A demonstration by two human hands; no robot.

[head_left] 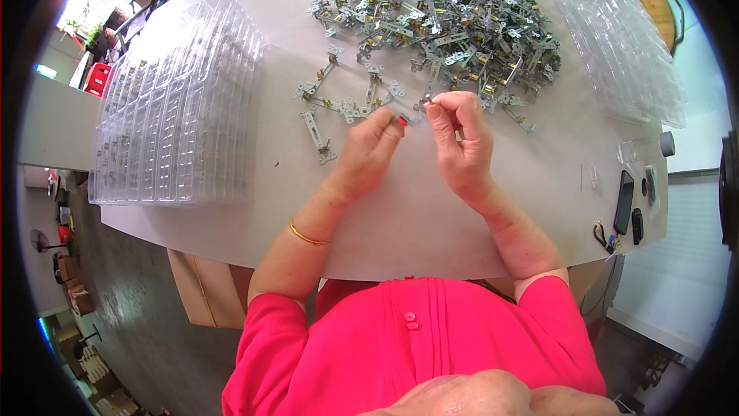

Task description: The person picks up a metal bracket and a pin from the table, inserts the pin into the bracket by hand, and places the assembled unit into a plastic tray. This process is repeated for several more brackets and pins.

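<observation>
A small silvery metal bracket point(426, 100) is pinched between left hand point(372, 150) and right hand point(460, 139), mid-tabletop point(400, 223); probably best kept low, clear of the metal parts pile point(446, 23).

Left hand point(375, 141) and right hand point(456, 133) pinch small metal part point(426, 100) together; metal parts heap point(446, 20) beyond.

Pink short-sleeved top point(416, 339), 2 pink buttons point(411, 320); gold bangle point(306, 235), left wrist.
</observation>
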